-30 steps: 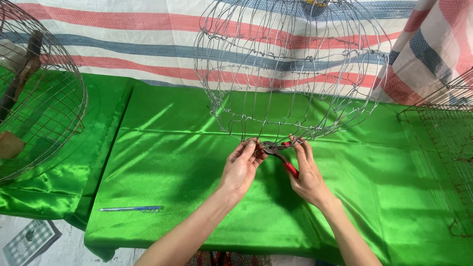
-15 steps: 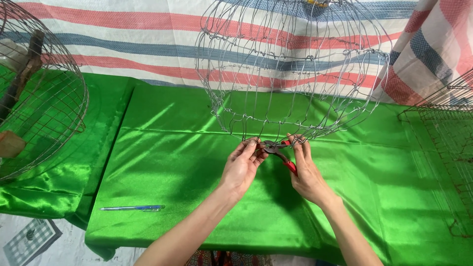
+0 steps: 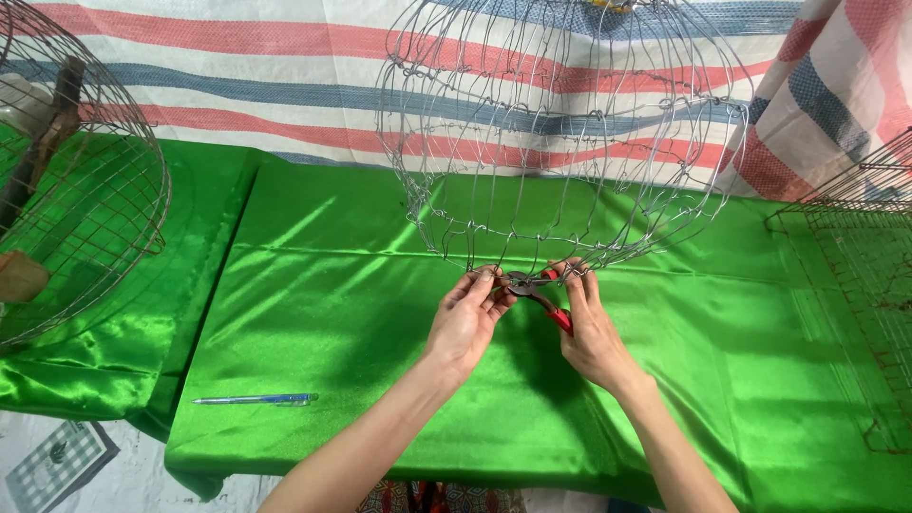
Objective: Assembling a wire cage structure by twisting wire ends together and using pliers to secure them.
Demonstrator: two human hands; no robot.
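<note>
A round wire cage frame (image 3: 560,133) hangs over the green satin tablecloth (image 3: 332,313), its lower rim just above the cloth. My right hand (image 3: 591,328) grips red-handled pliers (image 3: 543,293), whose jaws meet the cage's bottom rim. My left hand (image 3: 467,318) pinches the wire at that same spot, fingertips touching the plier jaws. Both forearms reach in from the bottom edge.
A blue pen (image 3: 255,400) lies near the table's front left. A second round wire cage (image 3: 81,190) with a wooden perch stands at the left. A flat wire mesh panel (image 3: 860,275) lies at the right. A striped tarp (image 3: 237,85) hangs behind.
Hands and pliers stay at the same point on the cage rim; only slight finger shifts show.
</note>
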